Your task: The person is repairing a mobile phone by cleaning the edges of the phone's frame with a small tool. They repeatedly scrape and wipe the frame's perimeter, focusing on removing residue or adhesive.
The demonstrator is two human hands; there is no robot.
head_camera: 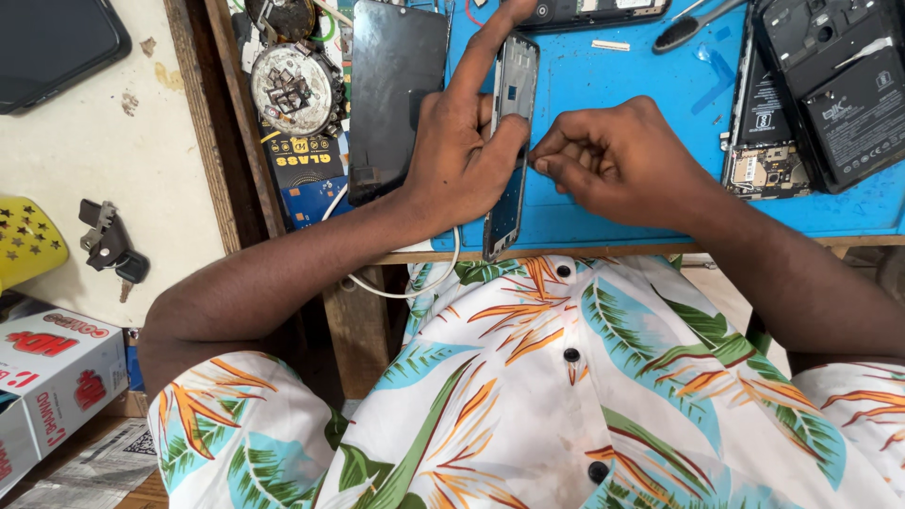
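Observation:
My left hand (464, 141) grips a thin phone frame (510, 193) held on edge over the blue work mat (641, 85), index finger stretched along its upper end. My right hand (613, 155) is curled, fingertips pinched against the frame's right side at mid-height. Whether it pinches a small part is too small to tell. A black phone screen panel (394, 94) lies just left of my left hand.
Two opened phones with exposed backs (830, 85) lie at the mat's right. A round tray of small parts (294, 90) sits at the upper left. Keys (111, 245), a yellow object (24, 240) and a white box (52, 368) rest at left. A white cable (415, 283) hangs off the table edge.

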